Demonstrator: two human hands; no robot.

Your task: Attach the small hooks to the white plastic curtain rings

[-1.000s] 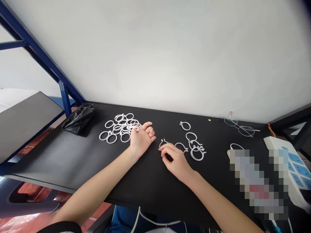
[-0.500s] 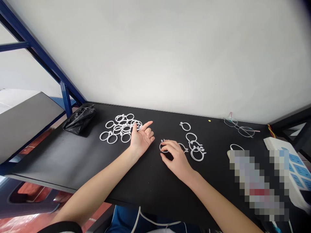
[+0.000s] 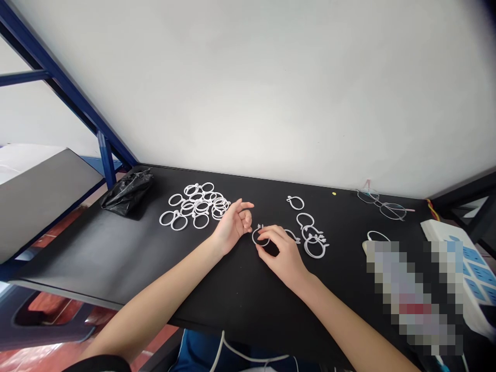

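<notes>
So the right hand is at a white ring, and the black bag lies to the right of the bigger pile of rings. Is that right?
Not quite: the black bag lies to the left of the bigger pile of rings, as the head view shows. The right hand is indeed at a white ring.

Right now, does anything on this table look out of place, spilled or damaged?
One small thing: a yellow speck lies alone near the wall, unlike the white rings. No spill or clear damage shows.
</notes>
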